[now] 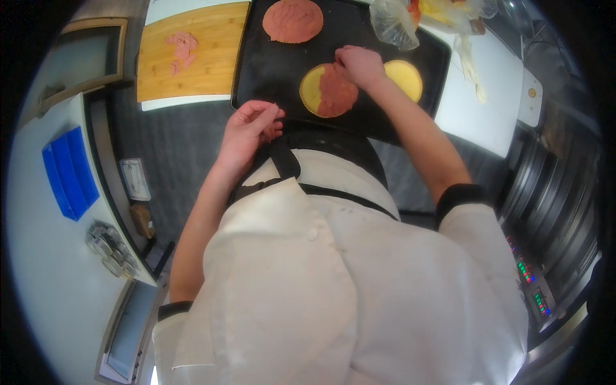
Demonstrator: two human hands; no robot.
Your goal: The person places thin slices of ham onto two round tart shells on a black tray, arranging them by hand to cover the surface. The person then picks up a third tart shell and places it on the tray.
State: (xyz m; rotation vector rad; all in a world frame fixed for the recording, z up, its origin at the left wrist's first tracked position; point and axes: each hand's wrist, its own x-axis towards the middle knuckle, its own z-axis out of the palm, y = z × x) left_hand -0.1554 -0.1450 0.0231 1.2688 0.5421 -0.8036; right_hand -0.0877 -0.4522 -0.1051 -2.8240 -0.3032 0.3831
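Observation:
My right hand (360,67) is closed in a pinch at the upper right edge of a round tart (312,90); what its fingers hold is hidden. Yellow shows on the left part of this tart, while a pink layer (338,94) covers the right part. My left hand (253,123) hovers by the tray's near edge, thumb against curled fingers; anything between them is too small to make out. A black baking tray (266,74) bears the tart. Farther back on it lies a pink-covered tart (292,20). A plain yellow tart (405,81) sits partly behind my right wrist.
Pink scraps (183,51) lie on a wooden board (218,70) left of the tray. Clear plastic bags (394,25) rest at the tray's far right corner. Blue trays (70,173) and metal rings (110,249) stand on a white surface at the left.

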